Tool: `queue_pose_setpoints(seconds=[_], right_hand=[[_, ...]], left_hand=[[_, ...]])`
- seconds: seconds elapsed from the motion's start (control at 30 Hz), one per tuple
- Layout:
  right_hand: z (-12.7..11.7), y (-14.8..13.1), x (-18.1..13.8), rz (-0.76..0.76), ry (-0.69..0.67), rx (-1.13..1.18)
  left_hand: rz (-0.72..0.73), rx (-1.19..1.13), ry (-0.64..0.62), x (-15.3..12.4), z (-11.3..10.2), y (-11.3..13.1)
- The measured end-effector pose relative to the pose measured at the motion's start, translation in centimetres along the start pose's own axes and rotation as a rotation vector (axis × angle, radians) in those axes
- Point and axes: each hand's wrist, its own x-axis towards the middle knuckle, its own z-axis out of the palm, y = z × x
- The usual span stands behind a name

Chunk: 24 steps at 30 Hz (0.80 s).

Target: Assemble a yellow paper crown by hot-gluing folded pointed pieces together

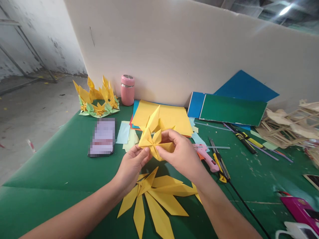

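Observation:
Between my two hands, above the green table, is a folded yellow paper flower [154, 141] with pointed petals. My left hand [136, 161] pinches its lower left edge, thumb in front. At its right side, my right hand [178, 149] grips the flower with thumb near the centre and fingers curled behind. Below them, several folded yellow paper petals [159, 205] lie fanned out on the table. Farther back is a stack of yellow paper sheets [166, 114], with other colours underneath.
A finished-looking paper crown [99, 101], a pink flask [127, 90] and a phone [102, 136] stand or lie to the left. Rightward are a pink glue gun [206, 156] with a black cord, a utility knife [219, 162], pliers [245, 141] and green board [231, 109].

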Motion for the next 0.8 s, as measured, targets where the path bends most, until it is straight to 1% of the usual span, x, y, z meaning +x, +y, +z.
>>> queue_pose_setpoints(seconds=[0.1,0.33,0.47,0.63,0.8], right_hand=[[0.13,-0.14,-0.01,0.002,0.017,-0.038],[0.21,0.12,-0.03,0.024,0.056,-0.018],[-0.25,0.31,0.07,0.063,0.037,-0.051],[-0.54,0.74,0.31,0.023,0.050,0.067],[-0.37,0.83,0.36,0.023,0.065,0.102]], left_hand=[[-0.009,-0.006,-0.009,0.06,-0.07,-0.03],[-0.006,0.002,-0.036,0.10,-0.22,-0.09],[-0.001,-0.004,-0.047,0.09,-0.27,-0.13],[-0.015,0.006,-0.054,0.05,-0.24,-0.09],[-0.026,-0.008,-0.045,0.00,-0.16,0.01]])
